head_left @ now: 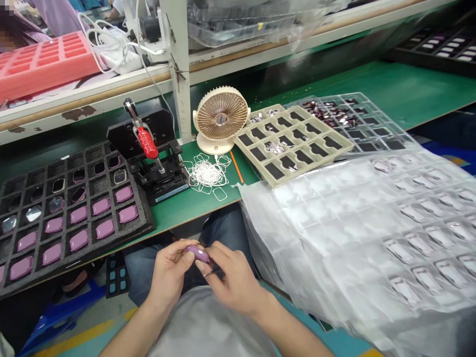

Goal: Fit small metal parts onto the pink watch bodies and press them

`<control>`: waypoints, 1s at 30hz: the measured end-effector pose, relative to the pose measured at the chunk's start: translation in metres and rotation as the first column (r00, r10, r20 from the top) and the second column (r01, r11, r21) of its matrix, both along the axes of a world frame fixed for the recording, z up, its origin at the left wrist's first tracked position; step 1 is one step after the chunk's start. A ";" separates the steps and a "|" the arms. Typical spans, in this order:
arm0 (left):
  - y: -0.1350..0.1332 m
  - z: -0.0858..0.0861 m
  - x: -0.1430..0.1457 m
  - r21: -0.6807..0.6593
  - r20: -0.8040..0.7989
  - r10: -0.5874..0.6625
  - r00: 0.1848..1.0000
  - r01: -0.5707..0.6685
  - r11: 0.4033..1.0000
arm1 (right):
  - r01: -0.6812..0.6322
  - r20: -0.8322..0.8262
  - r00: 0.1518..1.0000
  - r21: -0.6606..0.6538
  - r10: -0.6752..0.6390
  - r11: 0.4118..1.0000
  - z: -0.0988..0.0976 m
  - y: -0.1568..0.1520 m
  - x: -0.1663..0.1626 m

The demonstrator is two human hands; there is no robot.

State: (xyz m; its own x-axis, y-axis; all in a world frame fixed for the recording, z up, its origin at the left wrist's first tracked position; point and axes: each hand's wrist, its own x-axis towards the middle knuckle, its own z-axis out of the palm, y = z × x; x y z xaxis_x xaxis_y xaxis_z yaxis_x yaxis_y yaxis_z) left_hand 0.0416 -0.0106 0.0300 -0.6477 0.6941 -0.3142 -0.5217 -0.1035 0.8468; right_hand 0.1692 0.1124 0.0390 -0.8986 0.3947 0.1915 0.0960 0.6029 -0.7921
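Observation:
Both my hands meet over my lap, below the table's front edge. My left hand (170, 271) pinches a small purple casing (198, 254) between thumb and fingers. My right hand (228, 277) touches the same casing from the right and grips thin metal tweezers (211, 272), whose tip points left under the casing. A black foam tray (22, 198) with several purple casings and several shiny ones lies on the table at the left. A black press jig with a red handle (148, 142) stands just right of that tray.
A pile of thin white frame-shaped liners (207, 174) and an orange stick (235, 166) lie by a small beige fan (221, 119). A beige compartment tray (293, 144), a clear tray (357, 119) and plastic-wrapped trays (372, 238) fill the right. A pink tray (44, 59) rests on the shelf.

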 end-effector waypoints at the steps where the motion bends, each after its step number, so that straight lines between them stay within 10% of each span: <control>1: 0.000 -0.001 0.000 0.011 0.005 -0.008 1.000 0.007 1.000 | -0.044 0.002 0.999 0.010 0.044 0.999 0.000 0.001 0.000; 4: 0.000 -0.004 0.002 0.019 0.024 0.015 1.000 -0.016 1.000 | -0.069 -0.047 0.997 -0.052 0.067 0.996 -0.004 0.002 -0.001; 7: 0.001 -0.003 0.002 -0.064 -0.009 0.005 1.000 -0.006 0.998 | -0.032 -0.039 0.999 -0.407 0.018 0.913 -0.006 0.005 -0.005; 10: 0.000 0.002 -0.003 -0.086 -0.253 -0.085 0.964 0.065 0.994 | 0.020 0.059 0.995 -0.899 0.077 0.438 -0.006 0.010 -0.008; 13: -0.003 0.005 -0.011 -0.068 -0.605 -0.143 0.784 0.128 0.989 | 0.103 0.095 0.972 -0.994 0.215 -0.028 -0.006 0.013 -0.008; 18: -0.010 0.002 -0.015 -0.037 -0.751 -0.095 0.653 0.102 0.994 | 0.183 0.098 0.942 -0.952 0.322 -0.245 -0.010 0.010 -0.007; 23: -0.005 -0.002 -0.007 -0.024 -0.661 -0.056 0.749 0.054 0.998 | 0.158 0.118 0.955 -0.979 0.273 -0.130 -0.009 0.009 -0.014; 26: 0.004 -0.005 -0.005 -0.078 -0.439 -0.064 0.896 0.033 0.996 | 0.101 0.122 0.990 -0.962 0.068 0.255 -0.008 0.010 -0.024; 30: 0.009 -0.013 -0.017 -0.077 -0.176 -0.016 0.984 0.003 0.997 | -0.003 0.078 0.995 -0.562 0.057 0.827 0.000 0.021 -0.042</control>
